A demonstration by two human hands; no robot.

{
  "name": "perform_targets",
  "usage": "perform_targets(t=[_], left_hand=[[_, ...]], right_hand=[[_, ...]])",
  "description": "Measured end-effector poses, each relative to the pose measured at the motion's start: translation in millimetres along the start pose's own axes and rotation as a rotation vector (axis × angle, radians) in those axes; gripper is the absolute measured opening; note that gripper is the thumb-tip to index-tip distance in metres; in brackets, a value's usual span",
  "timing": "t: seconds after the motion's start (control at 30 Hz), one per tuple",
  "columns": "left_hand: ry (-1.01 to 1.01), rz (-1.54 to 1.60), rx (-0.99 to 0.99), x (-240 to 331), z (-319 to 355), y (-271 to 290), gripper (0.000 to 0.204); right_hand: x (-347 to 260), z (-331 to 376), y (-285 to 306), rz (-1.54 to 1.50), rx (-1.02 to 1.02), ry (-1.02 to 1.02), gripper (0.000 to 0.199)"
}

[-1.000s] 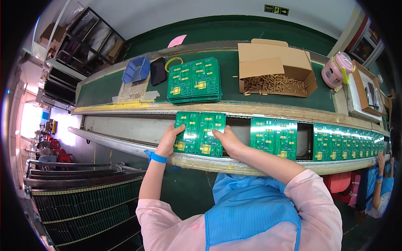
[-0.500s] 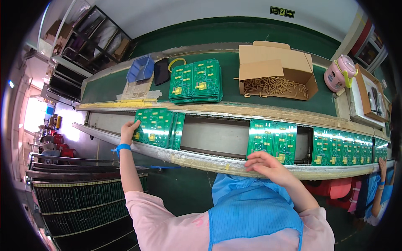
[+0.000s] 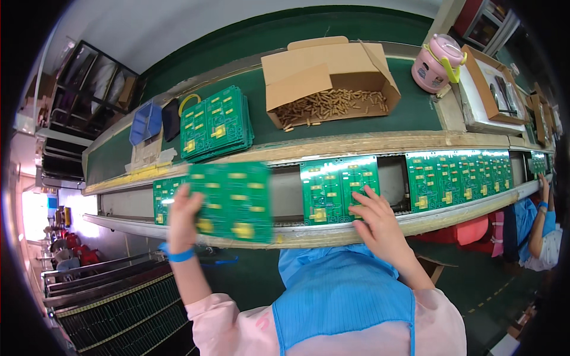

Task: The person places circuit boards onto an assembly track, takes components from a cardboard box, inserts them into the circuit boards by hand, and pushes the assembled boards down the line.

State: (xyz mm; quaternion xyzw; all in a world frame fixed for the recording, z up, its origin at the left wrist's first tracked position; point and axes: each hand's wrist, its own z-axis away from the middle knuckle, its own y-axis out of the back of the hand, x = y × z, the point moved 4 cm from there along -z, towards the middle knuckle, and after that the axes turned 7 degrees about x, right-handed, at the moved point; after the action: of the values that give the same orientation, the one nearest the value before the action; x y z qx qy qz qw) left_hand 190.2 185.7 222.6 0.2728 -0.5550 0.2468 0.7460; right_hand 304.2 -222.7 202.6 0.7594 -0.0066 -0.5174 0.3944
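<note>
My left hand [image 3: 185, 216] grips a green circuit board [image 3: 234, 202] by its left edge. The board is smeared by motion and is raised over the metal rail track, partly covering another board [image 3: 164, 199] that lies in the track behind it. To the right, a green two-panel board [image 3: 322, 191] lies flat between the rails. My right hand [image 3: 378, 222] is open, its fingers apart over that board's right half; the fingertips seem to touch its surface.
Further right along the track [image 3: 451, 228] sit more boards [image 3: 460, 178], and another person's hand [image 3: 544, 185] is at its far end. Behind the track stand a stack of boards [image 3: 217, 121], a cardboard box [image 3: 297, 80] of small tan cylindrical parts, a blue bin [image 3: 145, 123] and a pink container [image 3: 436, 65].
My left hand has lifted the board off the one beneath and carried it rightward. My right hand has moved from the near rail onto the two-panel board. The view has shifted right.
</note>
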Motion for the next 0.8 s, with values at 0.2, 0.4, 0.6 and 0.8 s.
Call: perform_targets(t=[0.2, 0.4, 0.6, 0.8], left_hand=[[0.198, 0.078, -0.191, -70.9, 1.2, -76.1, 0.023], [0.229, 0.023, -0.118, -82.3, -1.0, -76.2, 0.023], [0.131, -0.229, -0.121, -70.8, 4.1, -82.3, 0.030], [-0.387, -1.140, 0.253, -24.2, 28.3, -109.7, 0.055]], right_hand=[[8.1, 8.2, 0.6, 0.277, -0.115, -0.038, 0.034], [16.9, 8.4, 8.8, 0.224, -0.124, -0.054, 0.035], [16.6, 8.1, 9.2, 0.237, -0.145, -0.018, 0.036], [11.3, -13.4, 25.3, 0.221, -0.170, 0.043, 0.022]])
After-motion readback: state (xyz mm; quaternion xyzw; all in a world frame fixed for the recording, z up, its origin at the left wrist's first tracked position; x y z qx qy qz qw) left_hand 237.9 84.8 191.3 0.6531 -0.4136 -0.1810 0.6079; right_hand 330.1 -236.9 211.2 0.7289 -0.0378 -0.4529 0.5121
